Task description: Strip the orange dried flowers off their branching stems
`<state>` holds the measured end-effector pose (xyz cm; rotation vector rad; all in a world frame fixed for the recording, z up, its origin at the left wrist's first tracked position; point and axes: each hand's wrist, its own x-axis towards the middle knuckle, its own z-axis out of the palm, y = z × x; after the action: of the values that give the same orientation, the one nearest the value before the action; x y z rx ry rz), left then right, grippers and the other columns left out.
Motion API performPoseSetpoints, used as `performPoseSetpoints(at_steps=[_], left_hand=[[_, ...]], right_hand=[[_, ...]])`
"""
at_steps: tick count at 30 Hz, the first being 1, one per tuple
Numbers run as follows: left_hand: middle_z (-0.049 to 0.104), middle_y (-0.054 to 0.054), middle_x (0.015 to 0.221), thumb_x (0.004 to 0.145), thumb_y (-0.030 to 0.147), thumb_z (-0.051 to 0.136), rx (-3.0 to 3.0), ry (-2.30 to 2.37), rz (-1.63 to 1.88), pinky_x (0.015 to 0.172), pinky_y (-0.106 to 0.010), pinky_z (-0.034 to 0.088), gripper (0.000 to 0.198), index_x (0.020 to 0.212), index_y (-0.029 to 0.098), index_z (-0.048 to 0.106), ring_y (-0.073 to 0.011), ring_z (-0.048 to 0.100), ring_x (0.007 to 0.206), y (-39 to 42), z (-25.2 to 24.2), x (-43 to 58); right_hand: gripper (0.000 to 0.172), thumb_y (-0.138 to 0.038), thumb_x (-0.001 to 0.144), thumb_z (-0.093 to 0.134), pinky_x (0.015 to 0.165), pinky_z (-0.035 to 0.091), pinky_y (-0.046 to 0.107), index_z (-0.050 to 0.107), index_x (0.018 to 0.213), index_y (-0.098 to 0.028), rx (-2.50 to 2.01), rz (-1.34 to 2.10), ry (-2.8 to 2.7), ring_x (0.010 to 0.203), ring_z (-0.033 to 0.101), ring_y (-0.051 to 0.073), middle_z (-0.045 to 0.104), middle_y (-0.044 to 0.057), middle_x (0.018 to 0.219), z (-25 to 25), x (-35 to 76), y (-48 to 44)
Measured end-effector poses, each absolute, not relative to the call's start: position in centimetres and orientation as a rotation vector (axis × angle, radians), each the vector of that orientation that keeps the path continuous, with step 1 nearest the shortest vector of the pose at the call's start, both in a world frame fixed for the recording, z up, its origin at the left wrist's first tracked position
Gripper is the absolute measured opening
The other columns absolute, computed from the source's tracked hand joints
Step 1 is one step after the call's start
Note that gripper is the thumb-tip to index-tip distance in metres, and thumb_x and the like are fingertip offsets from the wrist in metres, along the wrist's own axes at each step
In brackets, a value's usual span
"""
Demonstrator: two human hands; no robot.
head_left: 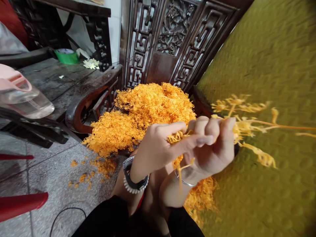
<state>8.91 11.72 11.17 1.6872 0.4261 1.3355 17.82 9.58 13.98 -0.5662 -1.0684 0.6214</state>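
Note:
My left hand (158, 144), with a dark watch and a beaded bracelet on its wrist, is closed around curly orange plant strands (176, 137). Its fingertips meet my right hand (212, 144), which wears a thin silver bracelet. That hand is a fist around an orange branching plant sprig (243, 126), whose stem and frayed tips stick out to the right. A loose orange strand dangles under the fingers. Behind both hands rises a big heap of fluffy orange plant pieces (158, 102). More orange pieces (202, 197) lie below my right forearm.
On a dark wooden bench (49, 77) to the left are a green tape roll (66, 56), pale scraps (91, 63) and a clear bottle (32, 102) with a pink lid. Orange crumbs (84, 177) and a black cable (65, 210) lie on the floor. A carved wooden panel (163, 65) stands behind.

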Motion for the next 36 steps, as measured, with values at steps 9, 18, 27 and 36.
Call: performPoseSetpoints(at_steps=[9, 18, 27, 36], left_hand=[[0.042, 0.004, 0.055, 0.084, 0.020, 0.054, 1.754, 0.235, 1.258, 0.052, -0.022, 0.030, 0.025, 0.059, 0.017, 0.054, -0.0078, 0.037, 0.051, 12.3, 11.3, 9.0], [0.017, 0.009, 0.035, 0.086, 0.055, 0.036, 1.128, 0.077, 1.030, 0.026, -0.023, 0.016, 0.051, 0.045, 0.025, 0.040, -0.0087, 0.014, 0.030, 11.6, 10.0, 12.2], [0.019, 0.010, 0.030, 0.083, 0.041, 0.049, 0.698, -0.362, 1.124, 0.022, -0.013, 0.019, 0.048, 0.048, 0.020, 0.025, -0.0027, 0.013, 0.021, 12.3, 11.0, 11.4], [0.022, 0.009, 0.034, 0.083, 0.037, 0.049, 0.732, -0.353, 0.959, 0.026, -0.012, 0.020, 0.036, 0.056, 0.019, 0.034, -0.0027, 0.014, 0.026, 12.0, 11.5, 10.9]], right_hand=[[0.043, -0.031, 0.085, 0.055, 0.042, 0.027, 0.021, 0.037, 0.048, -0.019, -0.617, 0.663, -0.975, 0.040, 0.024, 0.006, 0.025, -0.006, 0.043, 14.3, 19.0, 8.8], [0.036, -0.052, 0.081, 0.055, 0.057, 0.047, 0.031, 0.049, 0.061, -0.023, -0.771, 0.762, -0.909, 0.049, 0.043, 0.011, 0.037, -0.005, 0.051, 15.1, 19.9, 7.2], [0.052, -0.032, 0.089, 0.045, 0.030, 0.022, 0.018, 0.023, 0.044, -0.019, -0.399, 0.547, -0.823, 0.035, 0.019, 0.007, 0.010, -0.005, 0.043, 14.8, 20.8, 7.2], [0.047, -0.035, 0.087, 0.048, 0.033, 0.028, 0.022, 0.040, 0.043, -0.022, -0.607, 0.457, -0.854, 0.034, 0.022, 0.008, 0.018, -0.005, 0.041, 14.8, 22.0, 4.4]])
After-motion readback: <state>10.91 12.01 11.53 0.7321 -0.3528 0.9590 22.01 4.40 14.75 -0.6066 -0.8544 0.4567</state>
